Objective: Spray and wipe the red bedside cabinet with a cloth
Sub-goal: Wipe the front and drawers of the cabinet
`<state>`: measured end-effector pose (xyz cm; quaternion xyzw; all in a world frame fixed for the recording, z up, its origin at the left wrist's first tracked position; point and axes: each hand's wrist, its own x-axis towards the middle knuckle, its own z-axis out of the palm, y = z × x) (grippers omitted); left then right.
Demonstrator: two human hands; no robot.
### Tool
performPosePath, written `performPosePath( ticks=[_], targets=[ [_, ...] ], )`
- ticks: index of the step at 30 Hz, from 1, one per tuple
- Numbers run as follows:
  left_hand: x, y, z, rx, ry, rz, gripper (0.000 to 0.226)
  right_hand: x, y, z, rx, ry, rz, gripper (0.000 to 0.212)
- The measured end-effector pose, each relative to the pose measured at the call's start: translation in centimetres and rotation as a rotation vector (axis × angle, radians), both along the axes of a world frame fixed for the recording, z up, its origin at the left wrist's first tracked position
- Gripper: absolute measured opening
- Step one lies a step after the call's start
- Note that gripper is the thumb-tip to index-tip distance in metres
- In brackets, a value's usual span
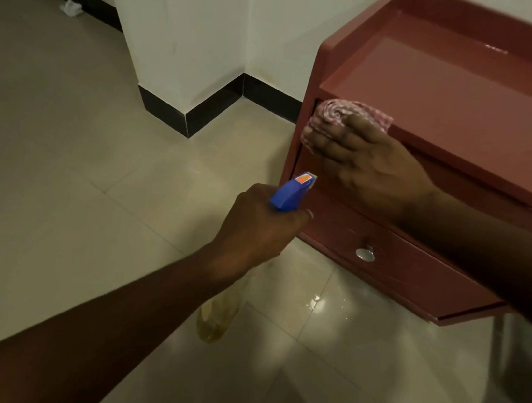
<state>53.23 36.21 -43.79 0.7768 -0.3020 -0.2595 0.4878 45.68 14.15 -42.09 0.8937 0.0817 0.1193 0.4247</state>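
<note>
The red bedside cabinet stands at the right against the white wall, its top glossy and wet-looking. My right hand presses a pink-and-white checked cloth against the cabinet's upper left front corner, fingers spread over it. My left hand grips the neck of a spray bottle with a blue trigger head, nozzle pointing at the cabinet's left front edge. The bottle's clear body with yellowish liquid hangs below my wrist. A lower drawer carries a round silver knob.
Glossy beige floor tiles spread to the left, with a wet shine in front of the cabinet. A white wall column with black skirting juts out left of the cabinet. A crumpled white scrap lies by the far skirting.
</note>
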Motion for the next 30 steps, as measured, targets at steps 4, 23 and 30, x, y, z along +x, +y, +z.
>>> performPosePath(
  ticks=[4,23,30],
  targets=[
    [-0.4,-0.3,-0.7,0.021,0.028,-0.001,0.030,0.6,1.2,-4.7,0.056,0.157,-0.040,0.045],
    [-3.7,-3.6,-2.2,-0.020,0.102,-0.115,0.024,-4.9,0.9,-7.7,0.208,0.013,-0.126,0.036],
    [-4.9,-4.2,-2.7,0.000,0.121,-0.158,0.024,-16.1,-1.2,-11.4,0.186,0.171,-0.222,0.042]
  ],
)
